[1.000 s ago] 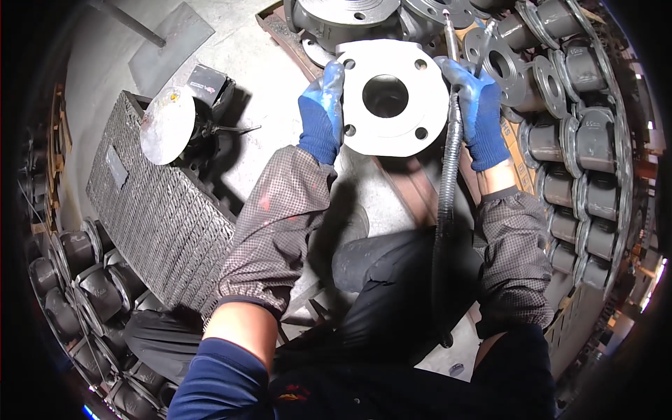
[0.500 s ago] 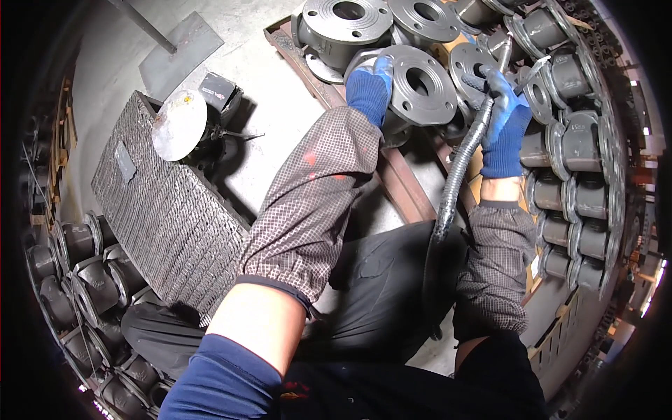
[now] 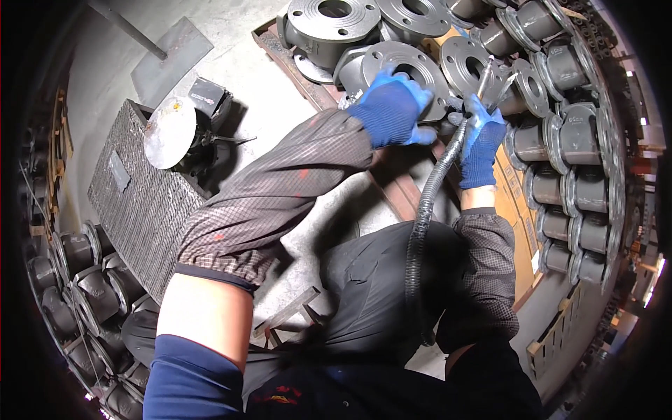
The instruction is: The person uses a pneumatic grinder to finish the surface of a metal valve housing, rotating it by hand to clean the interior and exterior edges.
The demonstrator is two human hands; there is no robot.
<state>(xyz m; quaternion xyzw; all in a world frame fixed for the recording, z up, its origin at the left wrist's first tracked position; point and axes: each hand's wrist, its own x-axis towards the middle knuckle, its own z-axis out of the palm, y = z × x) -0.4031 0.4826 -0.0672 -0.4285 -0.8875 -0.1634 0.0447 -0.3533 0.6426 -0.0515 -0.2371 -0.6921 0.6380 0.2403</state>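
We work over a concrete floor (image 3: 231, 112) crowded with grey flanged valve bodies (image 3: 567, 140). Our left hand (image 3: 392, 108) clasps the rim of one flanged casting (image 3: 399, 66), lying just beyond it. It looks heavy, rigid and rough; the flange edge suits gripping. Our right hand (image 3: 481, 143) is closed around a hose-fed tool (image 3: 483, 80), beside the casting.

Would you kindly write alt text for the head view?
A person's blue-gloved left hand rests on a grey flanged casting while the right hand holds a hose-fed tool at it. More castings are stacked around.
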